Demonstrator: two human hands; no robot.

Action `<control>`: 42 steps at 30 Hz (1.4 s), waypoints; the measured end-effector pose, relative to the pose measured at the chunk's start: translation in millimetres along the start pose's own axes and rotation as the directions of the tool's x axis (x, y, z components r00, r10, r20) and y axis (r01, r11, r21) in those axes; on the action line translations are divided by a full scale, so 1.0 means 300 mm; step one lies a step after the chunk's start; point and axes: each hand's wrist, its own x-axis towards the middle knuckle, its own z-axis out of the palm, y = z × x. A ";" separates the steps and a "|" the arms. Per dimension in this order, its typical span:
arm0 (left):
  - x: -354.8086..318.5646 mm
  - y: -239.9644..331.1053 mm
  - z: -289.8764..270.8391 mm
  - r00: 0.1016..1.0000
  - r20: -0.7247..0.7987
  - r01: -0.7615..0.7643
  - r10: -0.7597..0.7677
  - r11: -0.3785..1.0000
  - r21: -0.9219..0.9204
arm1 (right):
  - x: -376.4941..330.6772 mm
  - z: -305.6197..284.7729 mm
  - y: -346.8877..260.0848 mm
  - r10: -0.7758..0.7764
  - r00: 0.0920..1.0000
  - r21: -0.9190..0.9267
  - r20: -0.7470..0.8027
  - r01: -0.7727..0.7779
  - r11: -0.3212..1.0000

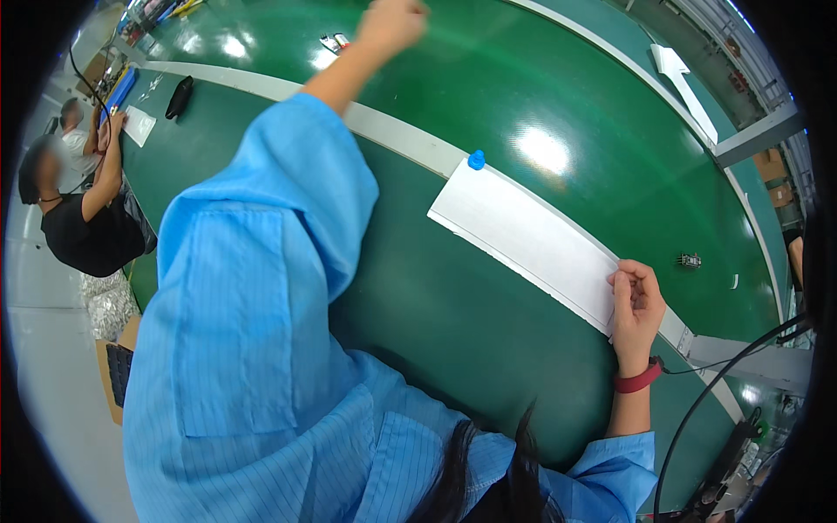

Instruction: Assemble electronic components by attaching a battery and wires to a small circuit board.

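Note:
A long white paper sheet lies aslant over the pale rail and the dark green table in front of me. My right hand, in a red wrist strap with a cord, pinches its right end between thumb and fingers. At the sheet's far left corner stands a small blue knobbed piece. My left hand reaches far over the glossy green belt, its fingers curled in and slightly blurred; what they hold, if anything, is hidden. Just left of that wrist lies a small metallic and red part.
A small dark electronic part and a white scrap lie on the belt at right. A black cable hangs at lower right. A black pouch lies at far left, near two people. A white bent strip rests beyond the belt.

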 end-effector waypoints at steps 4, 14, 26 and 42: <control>-0.041 -0.380 -0.048 0.967 0.139 0.136 -0.215 0.893 0.430 | -0.004 0.003 0.010 0.020 1.000 0.022 -0.012 -0.020 1.000; -0.094 -0.289 -0.148 0.950 0.299 0.067 -0.095 0.993 0.100 | -0.003 -0.003 0.017 0.027 1.000 0.008 -0.008 -0.027 1.000; -0.433 1.028 -0.062 0.851 0.215 -0.024 0.479 0.444 -0.896 | 0.038 -0.130 -0.021 0.312 0.903 0.768 0.296 -0.419 0.484; -0.475 1.028 0.022 0.682 0.542 0.527 0.492 0.184 -0.830 | 0.027 -0.154 -0.027 -0.057 0.998 0.044 -0.032 0.059 0.997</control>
